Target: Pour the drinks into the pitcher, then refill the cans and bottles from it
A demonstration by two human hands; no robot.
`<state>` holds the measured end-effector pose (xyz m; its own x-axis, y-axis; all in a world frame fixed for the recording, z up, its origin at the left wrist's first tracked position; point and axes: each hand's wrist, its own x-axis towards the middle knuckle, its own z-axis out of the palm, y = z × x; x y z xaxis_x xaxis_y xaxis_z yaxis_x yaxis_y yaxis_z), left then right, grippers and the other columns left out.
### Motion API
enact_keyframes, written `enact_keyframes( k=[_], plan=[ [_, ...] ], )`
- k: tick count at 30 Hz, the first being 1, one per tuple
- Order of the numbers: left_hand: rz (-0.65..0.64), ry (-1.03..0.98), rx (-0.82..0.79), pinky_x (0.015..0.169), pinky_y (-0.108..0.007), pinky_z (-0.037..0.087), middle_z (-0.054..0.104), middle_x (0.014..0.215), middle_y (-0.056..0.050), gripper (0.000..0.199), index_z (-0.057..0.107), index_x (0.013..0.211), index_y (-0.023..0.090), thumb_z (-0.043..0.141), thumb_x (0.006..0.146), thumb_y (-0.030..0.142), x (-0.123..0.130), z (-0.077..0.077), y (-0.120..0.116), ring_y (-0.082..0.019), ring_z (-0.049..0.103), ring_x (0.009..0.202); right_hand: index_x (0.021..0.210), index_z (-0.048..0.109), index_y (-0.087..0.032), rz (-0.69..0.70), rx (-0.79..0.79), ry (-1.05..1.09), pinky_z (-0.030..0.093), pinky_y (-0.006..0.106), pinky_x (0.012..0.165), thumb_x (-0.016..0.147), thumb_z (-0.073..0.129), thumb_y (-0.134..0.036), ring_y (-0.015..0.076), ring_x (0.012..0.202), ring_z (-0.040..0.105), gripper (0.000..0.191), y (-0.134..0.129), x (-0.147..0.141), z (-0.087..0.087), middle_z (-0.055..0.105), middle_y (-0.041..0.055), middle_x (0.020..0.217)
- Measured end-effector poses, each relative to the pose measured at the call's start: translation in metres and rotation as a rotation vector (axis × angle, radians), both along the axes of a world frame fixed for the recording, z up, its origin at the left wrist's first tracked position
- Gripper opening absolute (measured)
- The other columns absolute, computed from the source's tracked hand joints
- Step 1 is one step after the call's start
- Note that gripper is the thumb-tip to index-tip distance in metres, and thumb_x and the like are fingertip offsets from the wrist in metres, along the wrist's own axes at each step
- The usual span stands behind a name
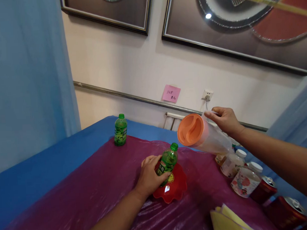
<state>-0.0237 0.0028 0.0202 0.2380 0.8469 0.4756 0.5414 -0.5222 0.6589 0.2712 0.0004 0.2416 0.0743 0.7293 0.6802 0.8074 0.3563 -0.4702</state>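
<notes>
My left hand [152, 175] is wrapped round a green-capped drink bottle [169, 159] with a green label. That bottle is over a red scalloped plate [176, 191]; whether its base touches the plate is hidden. My right hand [224, 121] grips the handle of a clear plastic pitcher [213, 137] with an orange lid. The pitcher is held up in the air, tipped on its side, its lid toward the left, above and to the right of the bottle. A second green bottle [120, 130] stands upright farther back on the left.
A purple plastic sheet [103, 186] covers part of the blue table [25, 180]. Along the right are white-capped bottles [245, 180], dark red cans [286, 211] and a folded yellow cloth [229, 221]. Behind are a metal rail [132, 96], a wall socket [207, 95] and a pink note [171, 93].
</notes>
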Motion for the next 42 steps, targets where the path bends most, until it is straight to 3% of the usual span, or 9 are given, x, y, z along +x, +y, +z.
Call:
enact_keyframes(
  k=[13, 42],
  plan=[
    [-0.018, 0.006, -0.006, 0.105, -0.051, 0.044, 0.071, 0.118, -0.010, 0.061, 0.069, 0.124, 0.025, 0.087, 0.066, 0.036, 0.001, 0.003, -0.001, -0.032, 0.061, 0.116, 0.053, 0.026, -0.026, 0.001, -0.008, -0.058, 0.016, 0.029, 0.049, 0.073, 0.063, -0.080, 0.0100, 0.053, 0.020, 0.069, -0.001, -0.001, 0.005, 0.019, -0.0062, 0.054],
    [-0.021, -0.020, -0.006, 0.107, -0.052, 0.044, 0.072, 0.120, -0.009, 0.064, 0.069, 0.124, 0.025, 0.088, 0.064, 0.035, -0.001, 0.002, -0.004, -0.034, 0.061, 0.118, 0.051, 0.032, -0.025, 0.011, -0.006, -0.093, 0.019, 0.029, 0.049, 0.071, 0.064, -0.083, 0.0116, 0.054, 0.023, 0.069, -0.009, -0.007, 0.018, 0.023, -0.0047, 0.054]
  ],
)
